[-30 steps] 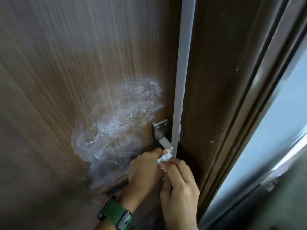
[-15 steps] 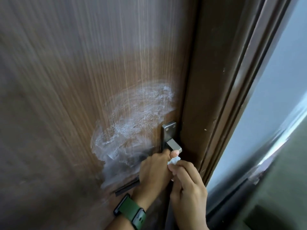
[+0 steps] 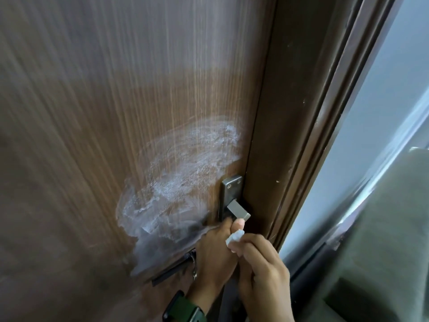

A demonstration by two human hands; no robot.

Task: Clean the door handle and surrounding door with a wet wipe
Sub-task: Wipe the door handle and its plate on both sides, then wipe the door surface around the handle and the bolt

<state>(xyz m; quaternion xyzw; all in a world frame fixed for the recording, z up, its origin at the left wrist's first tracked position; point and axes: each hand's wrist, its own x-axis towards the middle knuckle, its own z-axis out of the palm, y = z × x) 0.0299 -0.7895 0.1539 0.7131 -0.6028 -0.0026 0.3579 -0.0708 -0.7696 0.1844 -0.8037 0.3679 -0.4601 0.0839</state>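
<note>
Door: the brown wood-grain door [image 3: 116, 112] fills the left and middle of the view, its grain running top to bottom; its right edge meets the darker frame [image 3: 290, 112].

Wet patch: a whitish, smeared film [image 3: 176, 182] spreads over the door just left of the handle plate, reaching from the plate's top down toward the left hand.

Handle plate: a narrow metal plate [image 3: 228, 194] sits hard against the door's right edge, long axis upright, two screws visible at its top.

Door handle: the metal lever [image 3: 238, 210] comes off the plate and angles out toward the viewer and down-right; the rest of its length is hidden behind the hands, so I cannot tell where it ends.

Left hand: the left hand [image 3: 216, 256] is curled below the plate, thumb tip up against the lever's underside; what the fingers wrap is hidden, so whether they grip the handle cannot be told. A green-strapped watch [image 3: 185, 310] is on its wrist.

Right hand: the right hand [image 3: 262, 268] sits just right of the left, touching it, fingertips pinched on the wipe.

Wet wipe: a small white crumpled wad [image 3: 234, 238] held just below the lever, between the two hands.

Lower fitting: a dark metal bar [image 3: 171, 270] lies slantwise on the door, left of the left wrist.

Right side: pale wall [image 3: 383, 101] beyond the frame.
</note>
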